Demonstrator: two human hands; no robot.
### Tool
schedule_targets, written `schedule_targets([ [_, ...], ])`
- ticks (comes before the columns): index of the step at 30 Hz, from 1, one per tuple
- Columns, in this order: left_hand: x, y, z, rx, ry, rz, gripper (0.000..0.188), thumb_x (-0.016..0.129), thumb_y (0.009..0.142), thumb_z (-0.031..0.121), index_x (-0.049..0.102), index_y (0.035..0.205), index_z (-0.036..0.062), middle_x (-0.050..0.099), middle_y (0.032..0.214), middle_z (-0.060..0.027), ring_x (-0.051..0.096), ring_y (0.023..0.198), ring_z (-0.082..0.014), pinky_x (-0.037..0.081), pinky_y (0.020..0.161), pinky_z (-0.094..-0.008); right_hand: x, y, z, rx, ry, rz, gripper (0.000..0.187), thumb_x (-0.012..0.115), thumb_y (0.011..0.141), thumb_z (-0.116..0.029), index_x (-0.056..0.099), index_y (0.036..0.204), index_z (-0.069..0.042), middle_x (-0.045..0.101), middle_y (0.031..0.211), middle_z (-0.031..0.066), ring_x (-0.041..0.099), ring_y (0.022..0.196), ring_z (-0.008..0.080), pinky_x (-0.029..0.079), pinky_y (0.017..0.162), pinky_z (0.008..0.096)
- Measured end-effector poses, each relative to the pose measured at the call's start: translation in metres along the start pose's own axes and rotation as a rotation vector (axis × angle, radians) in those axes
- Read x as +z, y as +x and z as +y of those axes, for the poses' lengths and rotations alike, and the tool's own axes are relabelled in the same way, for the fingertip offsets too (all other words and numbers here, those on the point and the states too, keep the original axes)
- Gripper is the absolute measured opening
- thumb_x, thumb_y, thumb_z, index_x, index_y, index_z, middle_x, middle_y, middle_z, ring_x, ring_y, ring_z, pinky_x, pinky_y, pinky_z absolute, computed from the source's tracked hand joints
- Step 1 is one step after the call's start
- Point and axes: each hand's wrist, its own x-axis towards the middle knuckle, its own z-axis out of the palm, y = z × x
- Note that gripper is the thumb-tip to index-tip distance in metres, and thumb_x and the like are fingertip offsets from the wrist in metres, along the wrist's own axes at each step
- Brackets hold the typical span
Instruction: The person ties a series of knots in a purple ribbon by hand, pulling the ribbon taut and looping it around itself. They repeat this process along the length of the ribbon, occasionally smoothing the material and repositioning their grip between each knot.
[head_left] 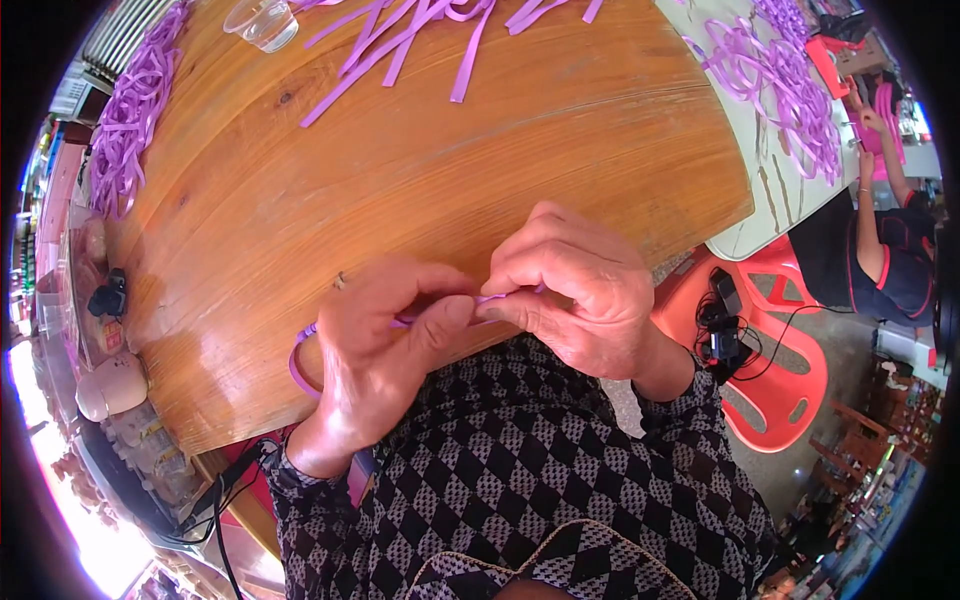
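Note:
Both my hands meet over the near edge of the wooden table (430, 170), fingertips almost touching. Between them runs a narrow purple ribbon (302, 350); part of it loops out past the left wrist above the tabletop. My left hand (385, 335) is closed, pinching the ribbon between thumb and fingers. Just to its right, my right hand (580, 290) pinches the same ribbon with thumb and forefinger, its other fingers curled. The fingers hide most of the held stretch, so I cannot tell whether it is folded or knotted.
Cut purple ribbons (400, 45) lie along the table's far side, near a clear plastic cup (265, 25). Ribbon heaps sit at the far left (130, 130) and on a white table (740, 225) at right. An orange chair (790, 370) holds black cables. Another person (890, 250) works at far right.

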Motion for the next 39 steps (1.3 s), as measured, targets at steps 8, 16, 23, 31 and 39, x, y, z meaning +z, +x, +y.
schedule_targets([
  [8,0.004,0.006,0.013,-0.406,-0.575,0.009,0.026,0.069,0.078,0.013,0.061,0.094,-0.0065,0.063,0.079,-0.0086,0.055,0.062,-0.0085,0.042,0.053,-0.0199,0.003,0.002,-0.002,-0.080,-0.139,-0.032,0.026,0.074,0.057,0.002,0.059,0.077,-0.003,0.055,0.069,0.0065,0.049,0.057,0.0212,0.038,0.048,0.0304],
  [16,0.006,0.010,-0.001,-0.602,-0.788,-0.040,0.018,0.069,0.074,0.009,0.062,0.081,-0.0057,0.060,0.061,-0.0097,0.042,0.041,-0.0064,0.029,0.038,-0.0181,-0.007,0.003,-0.010,0.190,0.053,-0.112,0.024,0.072,0.066,0.001,0.061,0.087,0.001,0.058,0.077,0.0070,0.056,0.064,0.0153,0.043,0.053,0.0253],
  [23,0.007,0.010,-0.004,-0.624,-0.834,-0.046,0.018,0.068,0.076,0.011,0.062,0.080,-0.0054,0.059,0.059,-0.0087,0.041,0.040,-0.0062,0.027,0.036,-0.0183,-0.010,-0.007,-0.003,0.382,0.264,-0.063,0.013,0.064,0.077,0.002,0.061,0.089,0.005,0.059,0.078,0.0080,0.059,0.069,0.0120,0.046,0.059,0.0221],
  [31,0.012,0.006,-0.005,-0.506,-0.676,0.015,0.018,0.068,0.076,0.013,0.064,0.077,-0.0046,0.063,0.066,-0.0082,0.042,0.043,-0.0056,0.033,0.041,-0.0176,-0.006,-0.002,-0.011,0.417,0.268,-0.066,0.001,0.060,0.078,0.005,0.060,0.079,0.004,0.056,0.071,0.0053,0.055,0.063,0.0089,0.042,0.054,0.0206],
  [39,0.010,0.003,0.000,-0.517,-0.628,0.045,0.012,0.065,0.080,0.009,0.064,0.084,-0.0025,0.060,0.067,-0.0016,0.048,0.054,-0.0029,0.034,0.046,-0.0157,-0.006,-0.002,-0.011,0.480,0.280,-0.024,0.004,0.058,0.075,0.006,0.059,0.076,0.003,0.055,0.068,0.0035,0.050,0.060,0.0071,0.039,0.052,0.0204],
])
